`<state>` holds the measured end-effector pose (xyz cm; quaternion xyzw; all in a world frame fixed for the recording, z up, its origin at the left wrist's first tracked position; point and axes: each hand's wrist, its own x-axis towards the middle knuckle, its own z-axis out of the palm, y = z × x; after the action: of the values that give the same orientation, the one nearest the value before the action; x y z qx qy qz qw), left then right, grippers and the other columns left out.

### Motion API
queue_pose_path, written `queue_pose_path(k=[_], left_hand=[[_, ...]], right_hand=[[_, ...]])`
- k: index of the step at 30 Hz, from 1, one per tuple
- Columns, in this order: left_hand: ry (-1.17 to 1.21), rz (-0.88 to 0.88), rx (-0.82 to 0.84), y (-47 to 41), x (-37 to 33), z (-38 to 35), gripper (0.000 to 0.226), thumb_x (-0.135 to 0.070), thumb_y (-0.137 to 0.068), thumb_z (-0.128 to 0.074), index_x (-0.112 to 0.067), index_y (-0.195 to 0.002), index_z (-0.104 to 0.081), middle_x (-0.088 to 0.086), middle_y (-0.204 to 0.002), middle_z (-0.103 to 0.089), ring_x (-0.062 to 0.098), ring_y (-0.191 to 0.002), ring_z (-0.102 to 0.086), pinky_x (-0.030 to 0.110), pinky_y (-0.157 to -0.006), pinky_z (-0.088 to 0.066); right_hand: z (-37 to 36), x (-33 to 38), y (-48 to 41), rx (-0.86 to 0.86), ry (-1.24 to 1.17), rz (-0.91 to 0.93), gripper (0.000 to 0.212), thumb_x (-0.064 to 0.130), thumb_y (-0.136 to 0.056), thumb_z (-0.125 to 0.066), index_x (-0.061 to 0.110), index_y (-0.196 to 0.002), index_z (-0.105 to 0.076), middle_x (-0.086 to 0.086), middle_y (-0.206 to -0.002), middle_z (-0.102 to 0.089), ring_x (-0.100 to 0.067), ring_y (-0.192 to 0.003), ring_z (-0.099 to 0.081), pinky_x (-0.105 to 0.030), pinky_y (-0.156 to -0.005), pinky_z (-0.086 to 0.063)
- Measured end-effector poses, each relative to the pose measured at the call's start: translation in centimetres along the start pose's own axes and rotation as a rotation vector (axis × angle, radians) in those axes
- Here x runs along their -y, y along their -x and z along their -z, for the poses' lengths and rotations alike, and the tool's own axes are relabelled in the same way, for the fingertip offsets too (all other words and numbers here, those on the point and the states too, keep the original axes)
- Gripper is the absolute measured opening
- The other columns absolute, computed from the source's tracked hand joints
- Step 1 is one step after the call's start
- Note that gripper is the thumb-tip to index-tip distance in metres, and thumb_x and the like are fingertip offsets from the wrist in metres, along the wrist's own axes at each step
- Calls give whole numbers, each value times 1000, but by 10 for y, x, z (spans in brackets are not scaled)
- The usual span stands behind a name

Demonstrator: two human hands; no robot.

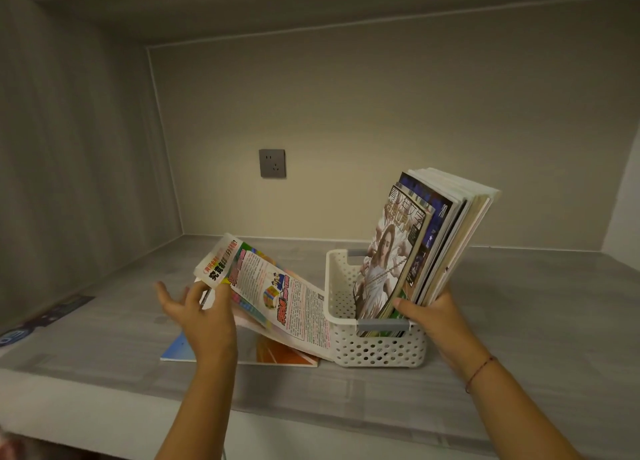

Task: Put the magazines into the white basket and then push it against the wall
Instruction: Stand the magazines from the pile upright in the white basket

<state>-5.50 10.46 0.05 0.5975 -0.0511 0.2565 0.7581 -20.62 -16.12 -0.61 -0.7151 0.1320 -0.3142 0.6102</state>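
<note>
A white perforated basket (381,350) with grey handles stands on the grey shelf. Several magazines (426,238) stand upright in it, leaning right. My right hand (433,312) grips their lower edge at the basket's near right rim. A colourful magazine (277,293) is tilted, its right edge resting against the basket's left side. My left hand (199,312) holds its raised left edge with thumb and fingers. Beneath it another magazine (280,355) with a blue and orange cover lies flat on the shelf.
The back wall (381,130) lies well behind the basket and carries a grey power socket (272,163). A side wall closes the left. A dark blue printed sheet (41,317) lies at the shelf's far left. The shelf's front edge (311,421) runs near my forearms.
</note>
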Motion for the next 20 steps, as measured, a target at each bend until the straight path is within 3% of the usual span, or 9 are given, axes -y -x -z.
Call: queue_pose_path(k=[3,5,8,10,13,14,16,18,20], left_hand=[[1,-1,-80,1,-2,-8,21,-15,-81,-72,-30,-87,-59,-9,-159,-3,17,-123,-50,32,-93,-49],[10,-36,-123,-2,0,-11,37,-5,-77,-74,-19,-108,-57,-1,-159,2,12,-121,-48,24,-87,-50],[1,-146,-192,-10,2,-14,64,8,-76,-68,-18,-130,-47,-3,-157,5,9,-126,-44,15,-80,-52],[-17,-96,-235,-17,6,-15,76,8,-75,-67,-23,-139,-39,-4,-157,2,12,-126,-45,21,-81,-53],[-50,253,-291,-22,23,-6,72,-2,-80,-70,-20,-140,-35,7,-153,-16,26,-121,-50,42,-86,-54],[-130,305,-276,-21,29,0,65,-7,-82,-69,-17,-139,-38,10,-149,-23,30,-122,-50,45,-89,-52],[-546,268,-130,-19,38,12,59,-21,-85,-68,-10,-137,-43,16,-146,-34,36,-130,-40,51,-100,-42],[-975,275,73,-17,44,25,77,-45,-80,-69,-3,-138,-40,22,-144,-37,39,-135,-31,51,-109,-28],[-1184,315,189,-17,46,34,92,-63,-73,-66,-1,-136,-40,22,-142,-39,38,-134,-32,48,-109,-26]], right_hand=[[0,1,0,-7,10,9,56,17,-69,-78,38,-111,-47,14,-103,-66,3,-88,-63,-15,-67,-46],[0,1,0,-12,7,6,57,17,-69,-78,37,-113,-46,14,-103,-66,2,-89,-62,-16,-68,-45],[-1,0,0,-13,14,-2,60,18,-69,-79,31,-118,-48,13,-103,-67,3,-88,-63,-15,-67,-47],[0,0,-1,-11,21,-4,59,18,-69,-79,26,-120,-50,11,-104,-68,0,-89,-65,-22,-73,-53],[1,-1,-1,-3,15,-3,62,17,-69,-79,24,-123,-49,7,-107,-68,-9,-98,-64,-32,-85,-52],[1,-1,-1,-3,13,-1,62,17,-69,-79,25,-123,-49,7,-108,-67,-9,-98,-63,-32,-85,-51],[0,0,0,-5,15,7,63,17,-69,-79,26,-123,-48,8,-108,-67,-8,-98,-62,-31,-85,-51],[1,1,0,-8,9,16,62,15,-70,-78,27,-122,-47,9,-108,-66,-7,-98,-62,-29,-83,-50],[1,1,0,-6,5,18,62,14,-71,-78,30,-122,-46,10,-108,-65,-5,-98,-61,-24,-78,-49]])
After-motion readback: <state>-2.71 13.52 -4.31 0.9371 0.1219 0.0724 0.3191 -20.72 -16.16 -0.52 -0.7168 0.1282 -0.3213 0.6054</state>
